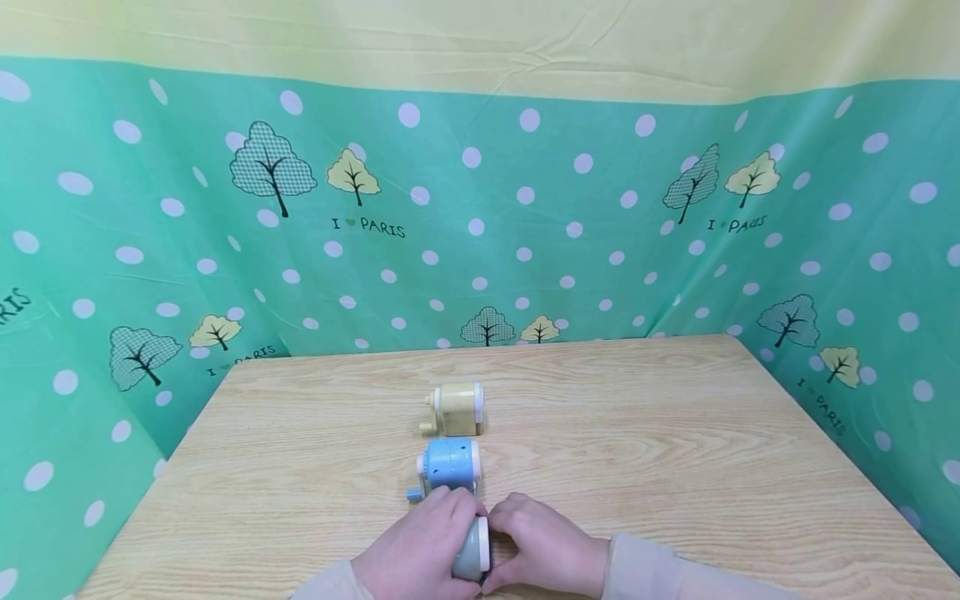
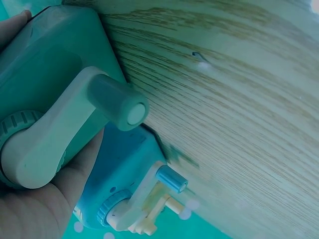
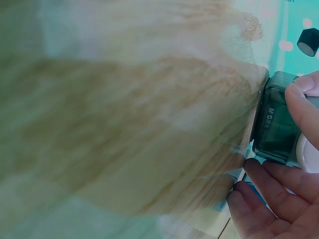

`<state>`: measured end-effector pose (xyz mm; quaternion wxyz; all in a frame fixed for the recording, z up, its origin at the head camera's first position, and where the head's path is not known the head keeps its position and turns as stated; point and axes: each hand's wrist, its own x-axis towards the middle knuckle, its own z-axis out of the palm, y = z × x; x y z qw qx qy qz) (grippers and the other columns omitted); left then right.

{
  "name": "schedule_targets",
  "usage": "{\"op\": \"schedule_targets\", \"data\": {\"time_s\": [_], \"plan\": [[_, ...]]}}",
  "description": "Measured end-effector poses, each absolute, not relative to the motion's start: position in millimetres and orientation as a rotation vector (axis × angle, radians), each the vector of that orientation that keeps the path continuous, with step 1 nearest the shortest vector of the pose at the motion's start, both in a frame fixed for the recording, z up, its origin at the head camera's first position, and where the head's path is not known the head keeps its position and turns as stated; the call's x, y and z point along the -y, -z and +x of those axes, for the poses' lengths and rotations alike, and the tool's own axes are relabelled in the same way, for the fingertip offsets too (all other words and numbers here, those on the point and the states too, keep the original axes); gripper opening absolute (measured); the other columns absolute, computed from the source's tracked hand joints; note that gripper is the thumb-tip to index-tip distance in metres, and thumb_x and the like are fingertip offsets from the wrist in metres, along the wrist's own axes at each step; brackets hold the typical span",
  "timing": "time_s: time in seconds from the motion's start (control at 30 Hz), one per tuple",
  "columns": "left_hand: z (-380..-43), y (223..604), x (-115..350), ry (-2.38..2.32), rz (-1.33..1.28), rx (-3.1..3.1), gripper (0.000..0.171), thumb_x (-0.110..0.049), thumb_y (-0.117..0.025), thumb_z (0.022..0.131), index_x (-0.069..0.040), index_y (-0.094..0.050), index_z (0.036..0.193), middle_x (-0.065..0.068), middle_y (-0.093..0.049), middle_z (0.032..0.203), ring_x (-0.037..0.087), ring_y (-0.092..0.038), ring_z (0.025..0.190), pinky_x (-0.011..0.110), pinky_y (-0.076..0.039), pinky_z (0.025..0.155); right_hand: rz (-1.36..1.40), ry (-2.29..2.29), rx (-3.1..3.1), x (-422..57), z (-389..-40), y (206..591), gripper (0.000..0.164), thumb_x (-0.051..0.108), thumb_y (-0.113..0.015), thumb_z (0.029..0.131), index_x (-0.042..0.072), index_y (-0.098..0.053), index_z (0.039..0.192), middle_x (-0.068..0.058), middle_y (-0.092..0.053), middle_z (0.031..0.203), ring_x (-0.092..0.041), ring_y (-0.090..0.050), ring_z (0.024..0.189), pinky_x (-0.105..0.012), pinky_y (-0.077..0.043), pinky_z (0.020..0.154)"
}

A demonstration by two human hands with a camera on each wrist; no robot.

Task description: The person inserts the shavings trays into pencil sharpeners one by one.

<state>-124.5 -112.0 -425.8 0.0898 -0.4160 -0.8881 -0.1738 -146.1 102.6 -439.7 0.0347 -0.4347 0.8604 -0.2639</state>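
Observation:
My left hand (image 1: 420, 546) grips a grey-green crank pencil sharpener (image 1: 469, 554) at the table's near edge. In the left wrist view its crank handle (image 2: 55, 129) points away from the palm. My right hand (image 1: 551, 546) curves around the sharpener's white front end, thumb on the near side and fingertips at the far side. The right wrist view shows lettering on the sharpener's dark green side (image 3: 276, 124). Just behind the left hand stands a blue crank sharpener (image 1: 452, 462), partly covered by that hand. A cream-yellow crank sharpener (image 1: 459, 408) stands behind the blue one.
The three sharpeners line up front to back on a wood-grain table (image 1: 637, 450). A green and yellow cloth (image 1: 525, 217) with dots and trees hangs behind and at both sides of the table. A small black object (image 3: 309, 42) shows at the right wrist view's edge.

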Motion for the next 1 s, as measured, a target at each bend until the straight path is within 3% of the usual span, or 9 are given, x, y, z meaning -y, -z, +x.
{"op": "schedule_targets", "data": {"time_s": [1.0], "plan": [[-123.5, 426.9, 110.5, 0.525, -1.23, 2.593, 0.052, -0.053, -0.068, 0.084, -0.009, -0.059, 0.111, -0.007, -0.056, 0.1, 0.006, -0.047, 0.088, 0.021, -0.05, 0.075, -1.377, 0.825, -2.706, -97.4, -145.1, 443.1, 0.041, 0.049, -0.079, 0.074, 0.014, -0.076, 0.094, 0.018, -0.064, 0.088, 0.003, -0.052, 0.086, -0.014, -0.048, 0.076]]}}
